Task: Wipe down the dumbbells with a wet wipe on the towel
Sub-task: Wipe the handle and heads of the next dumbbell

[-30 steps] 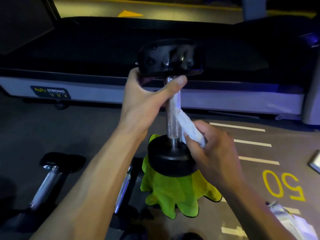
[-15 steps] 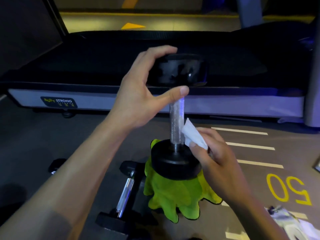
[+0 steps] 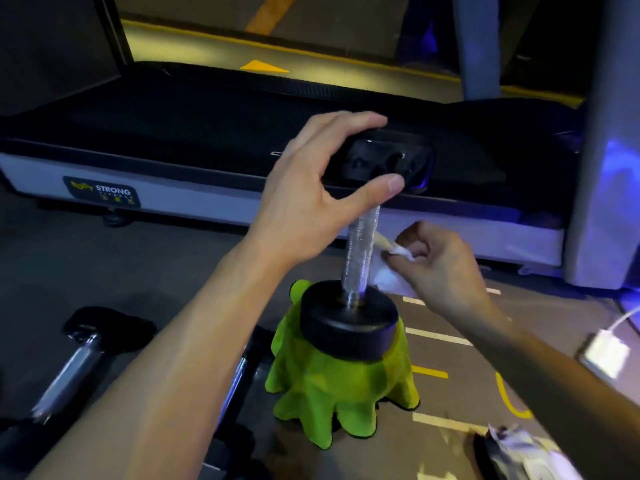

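Note:
A black dumbbell [image 3: 348,329] stands on end on a green towel [image 3: 341,393], its chrome handle [image 3: 360,254] upright. My left hand [image 3: 311,202] grips the dumbbell's upper head [image 3: 388,162] between fingers on top and thumb underneath. My right hand [image 3: 440,268] pinches a white wet wipe [image 3: 388,271] just right of the handle, touching or almost touching it near its lower half. The towel hangs in folds over something hidden beneath the lower head.
Two more dumbbells lie on the dark floor at the left, one [image 3: 76,362] at the far left and one [image 3: 242,375] partly behind my left forearm. A treadmill [image 3: 173,161] runs across the back. A wipe packet [image 3: 519,452] lies bottom right; a phone [image 3: 604,353] at right.
My left hand moved from the handle's top to the upper head and now clamps it. My right hand with the wipe slid from the handle's base a little upward and outward.

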{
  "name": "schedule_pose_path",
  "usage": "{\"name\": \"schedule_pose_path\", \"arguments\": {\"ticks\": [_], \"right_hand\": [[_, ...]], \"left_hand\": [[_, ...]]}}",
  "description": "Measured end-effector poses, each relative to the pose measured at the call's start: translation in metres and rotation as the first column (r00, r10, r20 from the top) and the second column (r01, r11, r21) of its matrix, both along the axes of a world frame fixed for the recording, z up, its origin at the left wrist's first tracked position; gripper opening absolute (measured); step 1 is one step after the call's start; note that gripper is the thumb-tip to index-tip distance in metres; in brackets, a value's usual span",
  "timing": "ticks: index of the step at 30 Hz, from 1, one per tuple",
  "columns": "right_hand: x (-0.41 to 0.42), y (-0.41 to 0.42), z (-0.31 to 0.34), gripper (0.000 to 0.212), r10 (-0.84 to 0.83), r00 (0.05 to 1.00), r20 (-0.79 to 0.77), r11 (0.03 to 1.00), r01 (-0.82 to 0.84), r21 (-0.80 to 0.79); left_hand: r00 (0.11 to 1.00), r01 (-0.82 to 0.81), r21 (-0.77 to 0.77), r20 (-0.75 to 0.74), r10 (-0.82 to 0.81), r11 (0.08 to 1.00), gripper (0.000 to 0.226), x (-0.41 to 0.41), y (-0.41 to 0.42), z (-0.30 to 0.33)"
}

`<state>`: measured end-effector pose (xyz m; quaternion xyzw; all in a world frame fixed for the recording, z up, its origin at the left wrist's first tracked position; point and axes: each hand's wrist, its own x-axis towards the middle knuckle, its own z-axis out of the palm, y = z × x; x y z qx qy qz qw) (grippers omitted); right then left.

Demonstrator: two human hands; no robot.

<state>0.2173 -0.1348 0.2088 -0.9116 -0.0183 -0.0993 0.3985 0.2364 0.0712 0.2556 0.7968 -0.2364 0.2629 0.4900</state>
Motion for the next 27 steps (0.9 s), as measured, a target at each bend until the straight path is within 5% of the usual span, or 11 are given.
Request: {"name": "schedule_pose_path", "arguments": {"ticks": [3, 5, 9, 13, 19, 22, 27], "right_hand": [[-0.027, 0.015, -0.018, 0.006, 0.072, 0.991, -0.111, 0.946, -0.032, 0.323], [-0.045, 0.016, -0.022, 0.012, 0.14, 0.985, -0.105, 0.915, -0.088, 0.395], [-0.064, 0.012, -0.027, 0.019, 0.201, 0.973, 0.112, 0.976, -0.209, 0.06], [-0.066, 0.018, -0.013, 0.019, 0.253, 0.956, 0.146, 0.959, -0.227, -0.171], [-0.062, 0.075, 0.02, 0.023, 0.177, 0.984, -0.013, 0.752, -0.144, -0.643], [-0.059, 0.084, 0.026, 0.026, 0.135, 0.989, -0.056, 0.693, -0.134, -0.709], [-0.064, 0.054, 0.029, 0.01, 0.186, 0.975, -0.121, 0.776, -0.221, -0.59]], "left_hand": [[1.0, 0.008, -0.01, 0.01, -0.008, 1.0, 0.058, -0.004, 0.0, -0.001], [1.0, 0.005, -0.018, 0.014, -0.005, 1.0, 0.058, -0.007, 0.0, -0.001], [1.0, -0.001, -0.032, 0.005, 0.001, 1.0, 0.057, -0.008, -0.001, -0.001], [1.0, -0.019, -0.029, -0.005, 0.019, 0.999, 0.057, -0.005, -0.004, 0.0], [1.0, -0.013, -0.009, 0.001, 0.013, 1.0, 0.055, -0.005, -0.01, 0.002], [1.0, -0.02, 0.015, 0.002, 0.02, 1.0, 0.056, -0.003, -0.012, 0.003], [1.0, -0.009, 0.046, 0.016, 0.008, 0.999, 0.057, -0.003, -0.016, 0.004]]}}
